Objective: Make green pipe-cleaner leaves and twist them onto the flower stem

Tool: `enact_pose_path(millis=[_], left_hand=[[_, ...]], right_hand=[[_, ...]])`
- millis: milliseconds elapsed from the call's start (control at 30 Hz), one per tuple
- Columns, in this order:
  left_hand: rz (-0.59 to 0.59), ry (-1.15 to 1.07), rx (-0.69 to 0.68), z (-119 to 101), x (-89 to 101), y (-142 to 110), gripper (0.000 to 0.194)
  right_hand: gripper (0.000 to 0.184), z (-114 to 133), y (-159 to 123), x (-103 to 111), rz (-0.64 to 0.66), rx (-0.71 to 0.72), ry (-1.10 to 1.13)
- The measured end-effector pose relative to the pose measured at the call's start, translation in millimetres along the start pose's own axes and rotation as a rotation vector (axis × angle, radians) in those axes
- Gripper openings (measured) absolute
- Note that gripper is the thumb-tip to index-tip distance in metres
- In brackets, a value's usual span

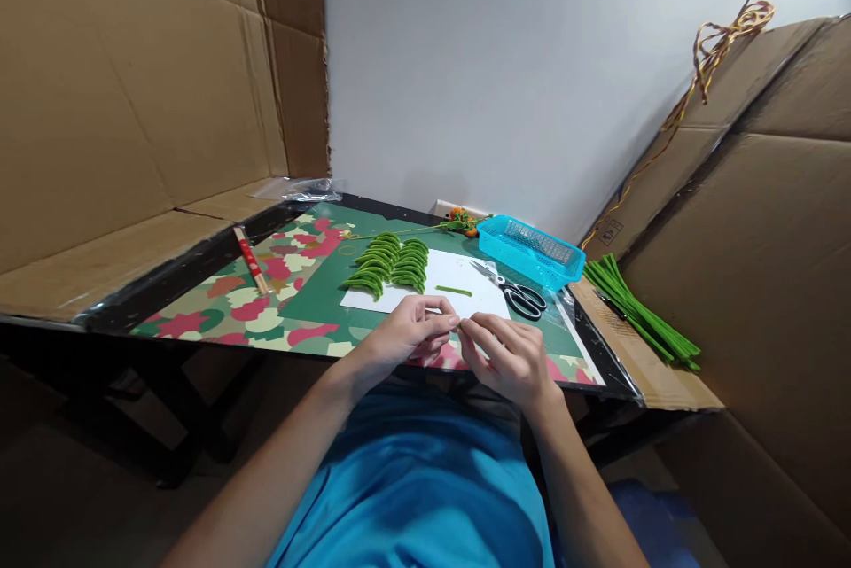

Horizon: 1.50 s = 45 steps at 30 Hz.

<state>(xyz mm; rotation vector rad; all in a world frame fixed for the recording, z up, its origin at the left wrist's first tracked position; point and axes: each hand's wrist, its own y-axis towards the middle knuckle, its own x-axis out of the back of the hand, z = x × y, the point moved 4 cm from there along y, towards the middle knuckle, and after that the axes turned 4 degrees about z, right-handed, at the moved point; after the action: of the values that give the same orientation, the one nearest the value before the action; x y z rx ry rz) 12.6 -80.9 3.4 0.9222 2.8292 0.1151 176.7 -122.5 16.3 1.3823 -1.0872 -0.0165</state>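
Near the front edge of the table, my left hand (422,327) and my right hand (509,351) meet, fingertips pinched together. A tiny bit of a green pipe cleaner piece (458,328) shows between them; my fingers hide the rest. Just beyond, a short straight pipe cleaner piece (454,291) lies on white paper (445,267). To its left, several curved green pipe cleaner pieces (389,267) are laid in two columns, partly on the paper. Black-handled scissors (522,295) rest at the paper's right side, blades pointing up and left.
A blue plastic basket (532,253) stands at the back right, beside an orange flower-like bundle (461,221). Long green pipe cleaners (638,311) lie on cardboard at the right. A red-wrapped stick bundle (250,260) lies at the left. Cardboard walls (133,63) flank the table.
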Motion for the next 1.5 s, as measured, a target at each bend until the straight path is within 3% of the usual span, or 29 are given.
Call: enact_pose_path(millis=[200, 300, 367, 433, 500, 567, 633, 700, 800, 867, 1000, 1133, 1233, 1333, 1500], left_hand=[[-0.008, -0.007, -0.048, 1, 1.2, -2, 0.041], [-0.050, 0.003, -0.127, -3, -4.4, -7, 0.035], [-0.087, 0.093, -0.176, -7, -9.7, -12, 0.031], [-0.149, 0.325, -0.232, -15, -13.3, -18, 0.025], [-0.193, 0.694, -0.332, -26, -16.0, -25, 0.019], [-0.128, 1.071, -0.480, -36, -20.3, -30, 0.020], [-0.044, 1.328, -0.591, -41, -20.6, -32, 0.026], [-0.022, 1.436, -0.622, -42, -15.5, -32, 0.029], [-0.082, 1.308, -0.561, -40, -5.8, -29, 0.026], [-0.147, 1.020, -0.402, -32, 0.4, -25, 0.024], [-0.158, 0.283, -0.049, -5, -2.8, -18, 0.046], [-0.158, -0.057, 0.041, 5, -14.2, -15, 0.046], [-0.153, -0.034, 0.007, 3, -17.2, -17, 0.045], [-0.193, 0.177, -0.091, -4, -15.6, -21, 0.040], [-0.230, 0.527, -0.295, -21, -14.3, -26, 0.023]], right_hand=[[0.016, 0, 6, -10, 0.015, -0.034, 0.012], [0.015, 1, 11, -12, -0.042, -0.189, 0.161], [0.016, 0, 14, -12, -0.080, -0.374, 0.369], [0.021, -2, 15, -13, -0.052, -0.609, 0.684], [0.030, -4, 15, -16, 0.069, -0.833, 1.055], [0.039, -3, 13, -17, 0.215, -0.986, 1.372], [0.045, -3, 12, -15, 0.297, -1.055, 1.544], [0.046, -5, 13, -13, 0.315, -1.041, 1.538], [0.038, -8, 17, -8, 0.243, -0.889, 1.225], [0.029, -7, 21, -1, 0.145, -0.699, 0.909], [0.022, 4, 23, 5, 0.047, -0.299, 0.337], [0.019, 5, 16, 0, 0.022, -0.126, 0.085], [0.020, 4, 11, -5, 0.043, -0.075, 0.001], [0.023, 5, 10, -9, 0.080, -0.080, 0.043], [0.018, 4, 14, -7, 0.041, -0.433, 0.616]])
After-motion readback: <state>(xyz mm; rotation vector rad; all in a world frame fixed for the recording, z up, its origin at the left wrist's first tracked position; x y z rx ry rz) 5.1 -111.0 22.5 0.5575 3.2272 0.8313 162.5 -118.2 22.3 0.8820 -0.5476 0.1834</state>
